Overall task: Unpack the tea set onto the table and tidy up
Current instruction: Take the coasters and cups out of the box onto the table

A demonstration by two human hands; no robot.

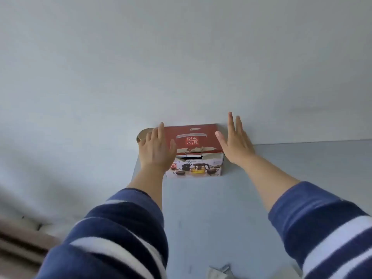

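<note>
Red cardboard: the tea set box [194, 150] is the star here, red on top with a torn strip along the front edge, and a printed picture of a teapot and cups on the side facing the camera.
Head view, where it sits: far end of the grey bench [201, 218], pushed up against the white wall [181, 57], so reaching it takes both arms stretched out.
Box status: top looks closed apart from that ripped gap at the front, nothing unpacked that I can see.
Left hand [156, 150]: open, fingers spread, at the box's left edge and overlapping the corner. It's blurry, so can't tell if it's actually touching. Not gripping anything.
Right hand [234, 141]: also wide open, palm turned inward just beside the right edge, holding nothing.
Why like that: my guess is the hands are bracketing the box from both sides to clamp it and pull it closer, since it's too wide for one hand.
Round gold thing [143, 134]: peeking out behind the left hand near the wall, maybe a lid, too hidden to say.
Near edge: some crumpled whitish scrap [218, 272] at the bottom of the view, probably for the tidy-up part.
Sleeves [124, 234]: blue and white stripes, pushed up off the wrists.
</note>
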